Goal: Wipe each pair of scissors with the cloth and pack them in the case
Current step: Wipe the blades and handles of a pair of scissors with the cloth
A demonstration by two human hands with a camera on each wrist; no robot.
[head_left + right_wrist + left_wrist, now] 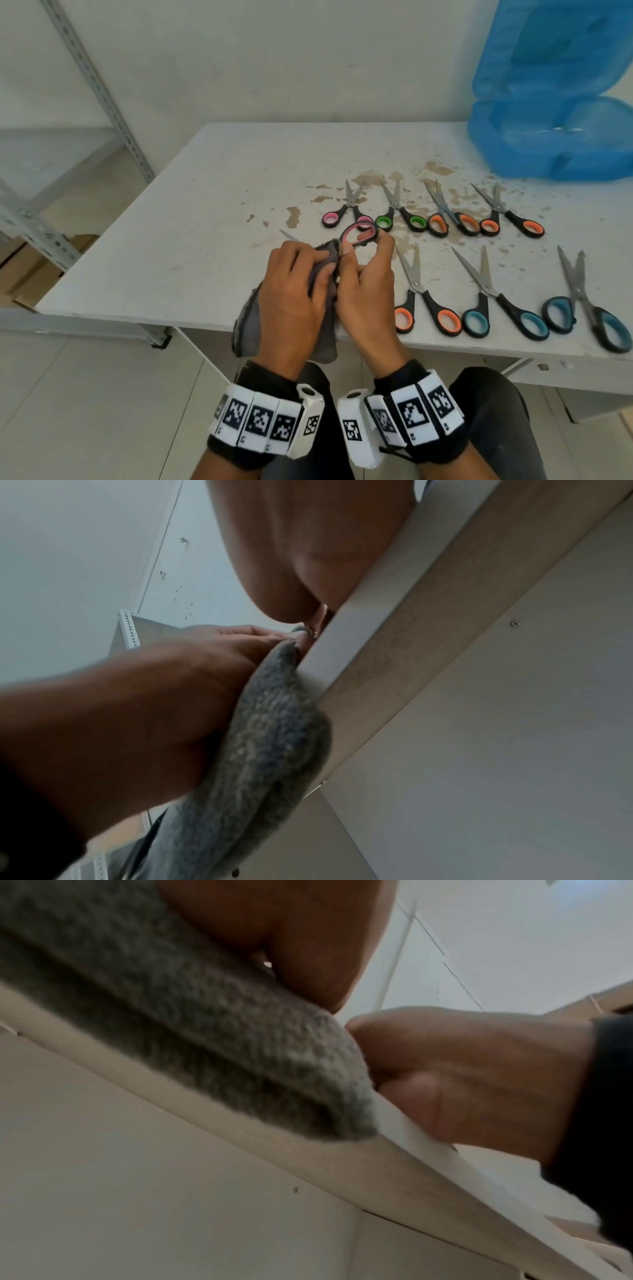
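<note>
Pink-handled scissors (358, 236) look light, rigid, sharp-tipped: right hand (366, 294) fingers grip the handle loops, left hand (291, 301) fingers clamp the soft grey cloth (322, 274) round the blades.

A stained white table (212, 212) stands against a white wall (239, 51), beside metal shelving (102, 92).

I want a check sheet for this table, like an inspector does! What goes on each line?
Surface: white table, brown stains near the scissors.
Job's things: seven scissors lie in two rows; an eighth, the pink pair, is being wiped; grey cloth; blue case open, looks empty.
Clutter: nothing seen.
Grips: left hand holds the cloth; right hand holds the pink pair.
Cables: nothing seen.
Surroundings: metal shelf, white wall, tiled floor.
</note>
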